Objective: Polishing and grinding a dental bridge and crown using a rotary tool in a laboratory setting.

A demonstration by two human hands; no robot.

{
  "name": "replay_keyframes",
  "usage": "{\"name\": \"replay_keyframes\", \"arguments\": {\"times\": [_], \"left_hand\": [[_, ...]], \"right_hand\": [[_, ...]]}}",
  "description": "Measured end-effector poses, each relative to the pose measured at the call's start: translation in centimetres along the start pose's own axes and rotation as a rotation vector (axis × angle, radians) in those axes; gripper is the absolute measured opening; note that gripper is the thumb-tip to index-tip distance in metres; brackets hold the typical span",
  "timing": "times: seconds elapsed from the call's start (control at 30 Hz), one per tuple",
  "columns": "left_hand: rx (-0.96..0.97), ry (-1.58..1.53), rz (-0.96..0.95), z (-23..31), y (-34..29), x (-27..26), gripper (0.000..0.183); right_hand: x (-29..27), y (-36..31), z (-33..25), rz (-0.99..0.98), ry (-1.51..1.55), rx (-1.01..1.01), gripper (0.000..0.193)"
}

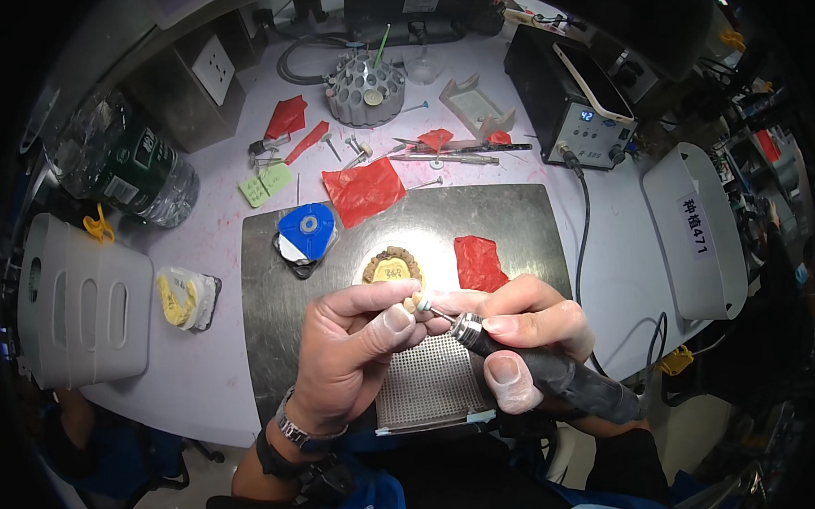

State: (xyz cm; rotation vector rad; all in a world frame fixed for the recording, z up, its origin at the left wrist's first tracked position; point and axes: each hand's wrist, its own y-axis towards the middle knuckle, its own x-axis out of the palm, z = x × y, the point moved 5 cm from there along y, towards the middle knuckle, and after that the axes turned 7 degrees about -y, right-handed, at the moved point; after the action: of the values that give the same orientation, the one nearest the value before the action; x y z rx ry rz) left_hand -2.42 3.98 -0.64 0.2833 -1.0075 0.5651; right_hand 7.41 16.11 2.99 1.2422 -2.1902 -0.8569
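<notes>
Just above the middle of the metal plate (277, 367), my left hand (344, 351) pinches a small tooth-coloured piece (411, 305) between thumb and fingers. My right hand (535, 322) is wrapped round a black rotary handpiece (569, 379), its silver nose pointing left. The thin bur (441, 315) in the handpiece has a pale head that meets the small piece; fingertips partly hide the contact. Behind my hands lies a yellow and brown dental cast (393, 268). Below them is a perforated metal grille (430, 384), dusted with fine powder.
A blue triangular case (308, 229) and red sheets (365, 191) lie beyond my hands. Left are another dental model (186, 300), a grey bin (86, 306) and a large bottle (126, 161). Right are the black control box (573, 105), its cable (585, 239) and a white bin (694, 231).
</notes>
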Motion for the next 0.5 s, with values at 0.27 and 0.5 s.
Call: {"name": "replay_keyframes", "arguments": {"times": [0.27,0.5], "left_hand": [[-0.003,0.014,0.014,0.35,-0.29,0.12,0.024],[-0.011,-0.04,0.027,0.1,0.02,0.3,0.021]], "right_hand": [[-0.09,0.36,-0.46,-0.271,-0.051,0.067,0.022],[-0.61,-0.3,0.18,-0.041,-0.011,0.038,0.026]]}}
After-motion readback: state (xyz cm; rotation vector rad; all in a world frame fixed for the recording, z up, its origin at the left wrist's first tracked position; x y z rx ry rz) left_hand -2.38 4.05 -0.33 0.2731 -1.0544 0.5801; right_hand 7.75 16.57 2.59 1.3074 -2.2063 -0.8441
